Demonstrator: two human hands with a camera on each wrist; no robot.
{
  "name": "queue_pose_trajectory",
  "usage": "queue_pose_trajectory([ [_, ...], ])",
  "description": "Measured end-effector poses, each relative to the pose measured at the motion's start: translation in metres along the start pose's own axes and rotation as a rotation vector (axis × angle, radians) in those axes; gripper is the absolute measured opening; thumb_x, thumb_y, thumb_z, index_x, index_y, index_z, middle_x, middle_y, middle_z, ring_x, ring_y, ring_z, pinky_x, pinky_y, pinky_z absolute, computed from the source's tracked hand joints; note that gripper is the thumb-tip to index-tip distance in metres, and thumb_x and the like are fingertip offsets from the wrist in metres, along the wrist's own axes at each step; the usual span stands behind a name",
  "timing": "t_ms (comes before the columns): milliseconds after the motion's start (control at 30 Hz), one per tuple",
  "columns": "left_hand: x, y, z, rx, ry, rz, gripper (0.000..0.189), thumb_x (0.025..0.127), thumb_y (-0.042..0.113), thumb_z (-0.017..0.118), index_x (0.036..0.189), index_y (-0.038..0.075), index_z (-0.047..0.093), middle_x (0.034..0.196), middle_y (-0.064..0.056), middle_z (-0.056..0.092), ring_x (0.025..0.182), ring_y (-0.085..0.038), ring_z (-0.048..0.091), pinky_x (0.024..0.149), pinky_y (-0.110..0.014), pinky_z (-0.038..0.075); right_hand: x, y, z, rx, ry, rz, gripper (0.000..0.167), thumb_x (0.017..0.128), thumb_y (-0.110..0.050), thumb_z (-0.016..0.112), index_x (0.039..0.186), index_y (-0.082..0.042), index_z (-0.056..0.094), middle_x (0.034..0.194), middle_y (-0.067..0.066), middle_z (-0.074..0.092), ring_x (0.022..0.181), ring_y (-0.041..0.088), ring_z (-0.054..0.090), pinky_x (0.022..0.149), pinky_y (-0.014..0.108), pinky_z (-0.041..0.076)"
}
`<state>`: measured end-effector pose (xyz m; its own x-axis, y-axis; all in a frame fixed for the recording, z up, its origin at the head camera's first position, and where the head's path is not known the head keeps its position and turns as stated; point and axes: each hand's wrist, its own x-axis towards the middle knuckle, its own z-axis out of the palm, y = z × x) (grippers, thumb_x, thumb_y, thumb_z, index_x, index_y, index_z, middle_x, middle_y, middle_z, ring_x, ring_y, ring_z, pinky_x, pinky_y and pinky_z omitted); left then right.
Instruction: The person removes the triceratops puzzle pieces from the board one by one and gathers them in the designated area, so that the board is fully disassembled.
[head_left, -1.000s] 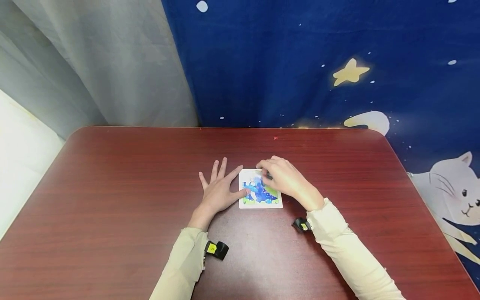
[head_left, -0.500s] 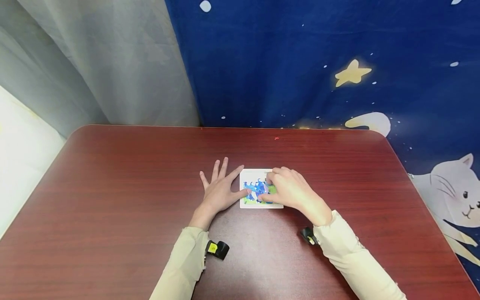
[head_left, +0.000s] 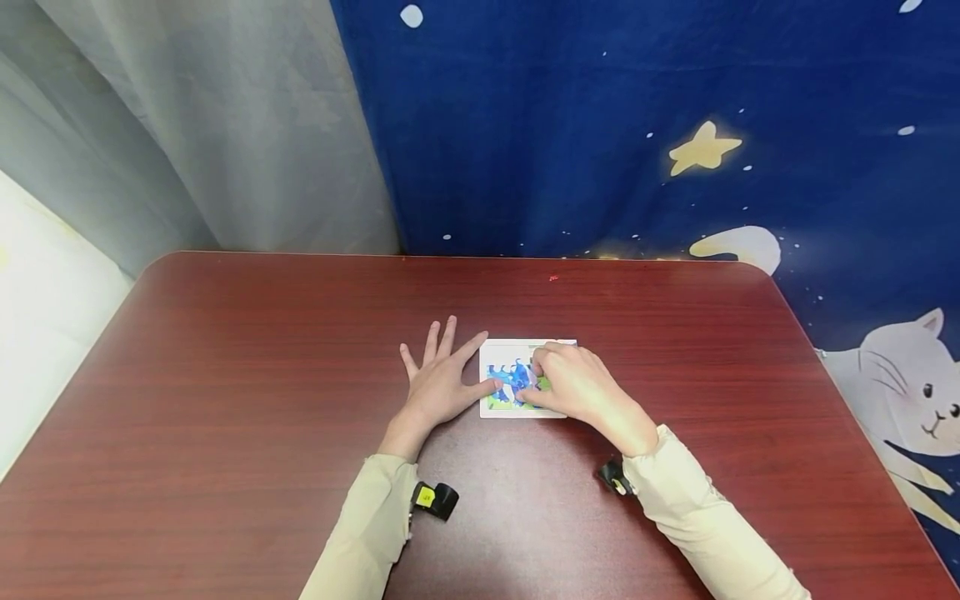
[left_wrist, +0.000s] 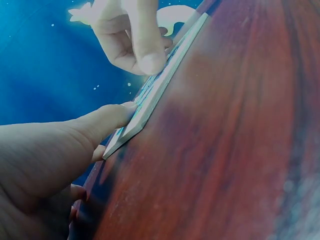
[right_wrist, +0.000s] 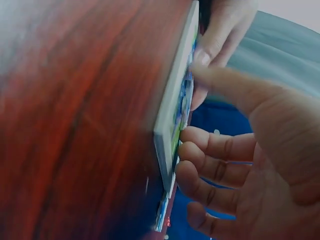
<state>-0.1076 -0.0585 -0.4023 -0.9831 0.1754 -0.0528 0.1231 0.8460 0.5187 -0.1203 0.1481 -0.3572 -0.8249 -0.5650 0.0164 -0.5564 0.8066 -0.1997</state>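
A flat, square puzzle board [head_left: 486,410] with a white border and a blue and green picture lies on the table. My left hand [head_left: 438,387] rests at its left side, fingers spread, the thumb lying over the border onto the picture. My right hand [head_left: 581,383] arches over the right half, thumb and bent fingertips at the picture. In the right wrist view a thin layer [right_wrist: 187,95] stands slightly proud of the picture between thumb and fingers [right_wrist: 192,172]; I cannot tell whether they pinch it. A thin flat strip [right_wrist: 162,215] juts past the board's far edge.
The dark red wooden table [head_left: 262,417] runs back to a grey curtain [head_left: 285,125] and a blue curtain [head_left: 525,125] with stars and a cat. A small red scrap [head_left: 553,278] lies near the table's back edge.
My right hand has come down from above the board's top edge onto its right half. A white edge now shows past the upper right corner. My left hand has stayed in place.
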Motion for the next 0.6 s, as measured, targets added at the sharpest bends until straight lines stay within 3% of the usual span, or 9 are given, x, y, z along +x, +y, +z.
queue_pose_trajectory([
  [233, 0.0, 0.001, 0.0, -0.003, -0.001, -0.002, 0.075, 0.078, 0.06, 0.062, 0.143, 0.032, 0.039, 0.155, -0.011, 0.008, 0.14, -0.03, -0.003, 0.097, -0.067, -0.01, 0.001, 0.0, -0.001, 0.069, -0.025, 0.032, 0.027, 0.072, -0.033, 0.076, 0.077, -0.011, 0.059, 0.073, -0.003, 0.051, 0.055, 0.011, 0.044, 0.048, 0.026, 0.038],
  [367, -0.001, 0.001, 0.0, -0.008, -0.002, -0.001, 0.075, 0.077, 0.06, 0.062, 0.143, 0.031, 0.039, 0.155, -0.012, 0.008, 0.14, -0.031, -0.003, 0.097, -0.067, -0.011, -0.001, 0.006, -0.006, 0.168, -0.037, 0.039, 0.025, 0.072, -0.027, 0.073, 0.086, -0.011, 0.059, 0.082, -0.002, 0.053, 0.065, 0.012, 0.048, 0.057, 0.027, 0.042],
  [600, -0.001, 0.001, -0.001, -0.013, -0.002, -0.002, 0.076, 0.077, 0.061, 0.062, 0.143, 0.031, 0.038, 0.155, -0.011, 0.008, 0.14, -0.03, -0.004, 0.097, -0.067, -0.012, -0.006, 0.032, -0.022, 0.242, 0.052, 0.018, 0.029, 0.071, -0.016, 0.075, 0.092, -0.009, 0.057, 0.082, 0.0, 0.057, 0.076, 0.016, 0.056, 0.067, 0.031, 0.045],
])
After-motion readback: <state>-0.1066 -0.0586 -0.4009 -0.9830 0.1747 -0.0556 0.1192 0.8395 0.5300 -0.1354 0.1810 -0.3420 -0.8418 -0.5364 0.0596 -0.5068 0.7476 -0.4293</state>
